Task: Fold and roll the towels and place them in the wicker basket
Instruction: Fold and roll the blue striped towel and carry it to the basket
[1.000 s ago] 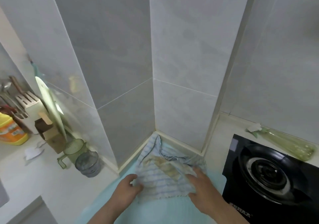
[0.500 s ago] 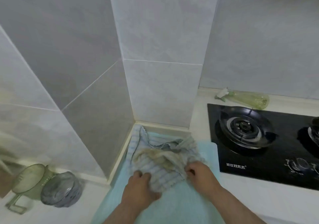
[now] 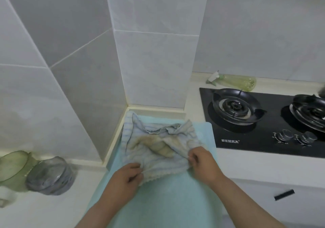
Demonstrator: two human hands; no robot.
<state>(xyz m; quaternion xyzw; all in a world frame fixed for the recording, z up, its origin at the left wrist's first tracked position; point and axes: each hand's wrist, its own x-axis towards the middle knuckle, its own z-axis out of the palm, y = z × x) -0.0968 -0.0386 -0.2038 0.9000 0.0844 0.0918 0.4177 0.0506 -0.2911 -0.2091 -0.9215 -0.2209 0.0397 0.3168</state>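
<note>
So the striped towel is lying crumpled on a teal mat, tucked into the corner where the tiled wall juts out. The left hand is gripping the towel's near edge, with the fingers curled over the scalloped hem and the cloth bunching under them. The right hand is pinching the towel's right side, thumb and fingertips closing tight on a fold. Most of the towel is sitting just beyond both sets of fingers, stretching between them. A yellowish-brown stained patch is showing ahead of the right fingers and a bit to their left. The far edge is lying close to the base of the wall. Off to the right of the right fingers, a black gas hob is sitting in the white counter, and a pale green spray bottle is lying on its side behind it. Way out left of the left fingers, a green jug and a grey glass jar are sitting side by side on the counter.
</note>
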